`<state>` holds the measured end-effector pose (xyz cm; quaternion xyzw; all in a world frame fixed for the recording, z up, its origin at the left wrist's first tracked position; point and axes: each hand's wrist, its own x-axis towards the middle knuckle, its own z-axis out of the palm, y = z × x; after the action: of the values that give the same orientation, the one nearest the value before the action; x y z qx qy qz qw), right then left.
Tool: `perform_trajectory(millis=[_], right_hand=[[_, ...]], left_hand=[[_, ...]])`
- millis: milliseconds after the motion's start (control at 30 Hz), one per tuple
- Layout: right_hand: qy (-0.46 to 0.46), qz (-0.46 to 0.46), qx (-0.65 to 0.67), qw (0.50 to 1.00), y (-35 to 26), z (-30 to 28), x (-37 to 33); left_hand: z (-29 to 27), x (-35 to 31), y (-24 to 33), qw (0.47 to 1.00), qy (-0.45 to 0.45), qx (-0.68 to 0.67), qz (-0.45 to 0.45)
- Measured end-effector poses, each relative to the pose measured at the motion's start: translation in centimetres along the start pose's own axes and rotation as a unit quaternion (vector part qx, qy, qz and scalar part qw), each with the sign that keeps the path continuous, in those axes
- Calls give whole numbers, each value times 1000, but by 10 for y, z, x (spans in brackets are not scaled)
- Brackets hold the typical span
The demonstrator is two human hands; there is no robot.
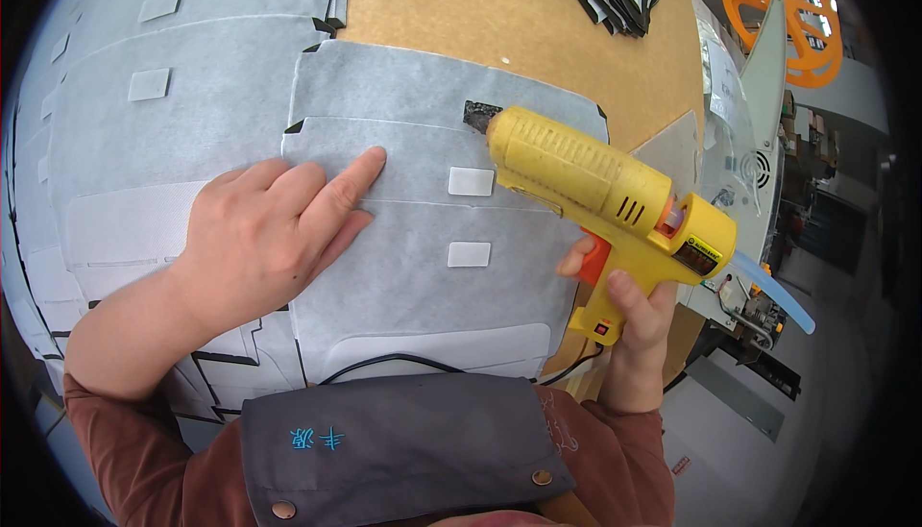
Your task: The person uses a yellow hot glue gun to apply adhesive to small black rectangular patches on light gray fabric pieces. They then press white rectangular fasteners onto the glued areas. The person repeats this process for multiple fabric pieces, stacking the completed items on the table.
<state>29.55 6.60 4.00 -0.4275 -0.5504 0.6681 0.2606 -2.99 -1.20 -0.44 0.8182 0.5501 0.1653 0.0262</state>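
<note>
In the head view, I see the right hand [645, 328] wrapped round the handle of a yellow glue gun [586, 167] above pale sheets [384, 272]; the left hand [264, 224], gripping nothing, points its forefinger over them, left of two white tabs [472, 182].

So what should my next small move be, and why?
Perhaps give the orange trigger a light squeeze over the pale upper strip: your right hand grips the glue gun, and its dark nozzle shows over that strip's lower edge. The two strips below each bear a white tab, while none shows there.
</note>
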Motion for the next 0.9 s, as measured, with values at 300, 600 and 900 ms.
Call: perform_trajectory(millis=[300, 600, 900], right_hand=[[24, -20, -22, 999, -3, 3, 2], [16, -7, -18, 1000, 1, 0, 6], [54, 22, 110, 992, 11, -21, -4]], left_hand=[[2, 0, 0, 1000, 10, -8, -4], [1, -1, 1, 1000, 11, -11, -8], [1, 4, 5, 1000, 15, -22, -14]])
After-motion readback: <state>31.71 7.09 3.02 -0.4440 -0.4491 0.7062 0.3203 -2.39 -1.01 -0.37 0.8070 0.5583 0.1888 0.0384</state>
